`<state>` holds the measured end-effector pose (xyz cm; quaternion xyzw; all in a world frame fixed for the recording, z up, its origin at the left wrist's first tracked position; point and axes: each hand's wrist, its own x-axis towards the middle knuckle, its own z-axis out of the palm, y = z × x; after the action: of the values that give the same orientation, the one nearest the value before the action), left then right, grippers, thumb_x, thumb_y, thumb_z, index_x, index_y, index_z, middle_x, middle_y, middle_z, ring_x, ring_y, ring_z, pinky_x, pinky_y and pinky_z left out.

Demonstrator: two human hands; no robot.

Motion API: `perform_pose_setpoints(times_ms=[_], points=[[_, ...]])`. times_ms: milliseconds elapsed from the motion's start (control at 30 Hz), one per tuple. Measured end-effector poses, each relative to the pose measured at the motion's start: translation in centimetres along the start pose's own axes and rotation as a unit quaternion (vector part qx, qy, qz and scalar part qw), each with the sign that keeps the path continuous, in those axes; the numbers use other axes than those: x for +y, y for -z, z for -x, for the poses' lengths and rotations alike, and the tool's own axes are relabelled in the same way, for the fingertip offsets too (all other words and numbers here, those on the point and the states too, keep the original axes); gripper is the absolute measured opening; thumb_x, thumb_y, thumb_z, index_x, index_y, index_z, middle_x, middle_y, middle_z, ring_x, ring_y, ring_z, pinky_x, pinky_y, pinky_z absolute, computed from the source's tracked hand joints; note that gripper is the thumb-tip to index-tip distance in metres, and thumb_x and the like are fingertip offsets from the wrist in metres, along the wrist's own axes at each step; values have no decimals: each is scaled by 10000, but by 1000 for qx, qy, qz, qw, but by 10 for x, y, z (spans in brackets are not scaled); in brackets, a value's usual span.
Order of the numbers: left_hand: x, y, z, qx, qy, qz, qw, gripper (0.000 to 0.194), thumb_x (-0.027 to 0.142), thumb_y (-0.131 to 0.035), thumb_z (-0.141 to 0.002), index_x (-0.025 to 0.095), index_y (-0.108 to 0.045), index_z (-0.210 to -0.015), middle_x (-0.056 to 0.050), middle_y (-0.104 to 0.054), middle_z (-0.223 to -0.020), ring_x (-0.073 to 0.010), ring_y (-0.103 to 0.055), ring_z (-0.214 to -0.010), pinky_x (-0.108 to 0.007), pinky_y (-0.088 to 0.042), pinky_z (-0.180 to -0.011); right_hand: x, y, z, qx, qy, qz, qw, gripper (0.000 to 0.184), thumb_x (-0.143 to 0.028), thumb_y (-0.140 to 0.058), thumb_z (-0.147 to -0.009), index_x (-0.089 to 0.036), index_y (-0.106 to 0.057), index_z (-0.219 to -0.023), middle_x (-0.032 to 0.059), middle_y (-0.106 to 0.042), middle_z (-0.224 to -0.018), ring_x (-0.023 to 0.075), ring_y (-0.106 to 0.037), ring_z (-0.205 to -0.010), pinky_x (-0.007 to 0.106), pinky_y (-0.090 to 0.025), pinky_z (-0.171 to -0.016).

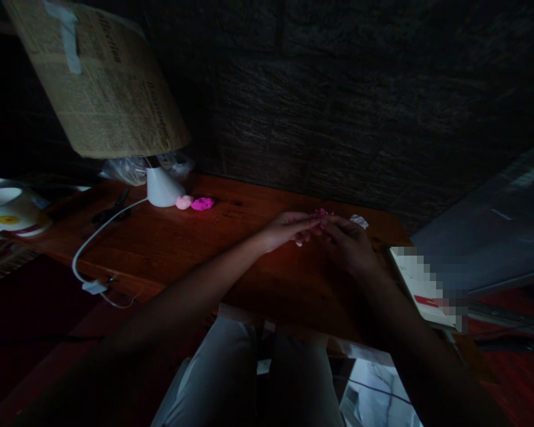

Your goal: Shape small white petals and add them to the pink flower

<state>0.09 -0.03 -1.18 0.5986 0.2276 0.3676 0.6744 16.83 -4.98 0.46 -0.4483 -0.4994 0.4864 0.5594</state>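
Above the wooden table (258, 284), my left hand (287, 230) and my right hand (349, 242) meet with their fingertips together. Between them they pinch a small, dark pink, frilly-edged piece (323, 212), whose kind is too dim to make out. My fingers cover most of it. A scrap of white (299, 244) shows just under my left fingers. Just beyond my right hand lies a crumpled white piece (359, 221), apparently paper. Farther left, a pale pink lump (184, 202) and a bright magenta lump (203, 204), both clay-like, rest side by side against the lamp's base.
A lamp (164, 187) with a newsprint shade stands at the back left, its white cord (89, 237) hanging over the front edge. Scissors (111, 213) and a white mug (9, 210) are at left. A book or box (420, 284) lies at right. A dark wall rises behind.
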Motion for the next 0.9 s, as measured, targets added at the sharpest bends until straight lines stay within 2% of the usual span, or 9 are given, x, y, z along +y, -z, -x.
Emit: perform_pose_setpoints(times_ms=[267,400,500,600,733,900], points=[[1,-2,1,7,-52,-64,997,480,570,-707,-775,105,-699,-893,-50,-690,-787,-66,-513,-576,-213,-377,-527,9,3,-3,-23,18,2,1000,291,-482,-831,-696,-246,-766,-853,-8,-663,-763,101,-499,-634,229,-357,-531],[2,-1,0,17,-52,-64,996,502,588,-699,-770,110,-692,-923,-32,-673,-765,-60,-498,-555,-208,-362,-512,9,3,-3,0,33,17,999,321,-479,-816,-711,-255,-768,-936,2,-703,-862,103,-511,-640,233,-370,-534],[5,0,0,16,-47,-58,997,514,596,-712,-754,110,-697,-921,-34,-681,-758,-59,-496,-545,-214,-371,-521,8,4,-3,-14,47,56,997,334,-509,-790,-730,-239,-765,-925,11,-705,-828,114,-519,-633,244,-396,-543],[6,0,2,16,-18,-37,999,534,605,-747,-717,104,-705,-896,-61,-712,-783,-72,-537,-577,-213,-387,-548,8,4,-2,-25,55,75,995,364,-542,-758,-755,-223,-756,-931,17,-707,-806,129,-549,-642,258,-442,-577],[4,4,4,-5,47,61,997,608,638,-740,-713,88,-715,-970,-126,-747,-863,-97,-597,-628,-228,-430,-603,5,0,-3,-40,76,117,989,392,-564,-717,-784,-198,-748,-922,39,-729,-851,157,-607,-691,281,-486,-631],[17,22,-2,6,96,128,987,551,543,-851,-630,97,-716,-924,-95,-742,-826,-114,-643,-693,-236,-477,-662,-17,-12,-21,-113,101,159,976,371,-554,-684,-814,-195,-750,-886,51,-741,-872,190,-662,-797,313,-520,-727]])
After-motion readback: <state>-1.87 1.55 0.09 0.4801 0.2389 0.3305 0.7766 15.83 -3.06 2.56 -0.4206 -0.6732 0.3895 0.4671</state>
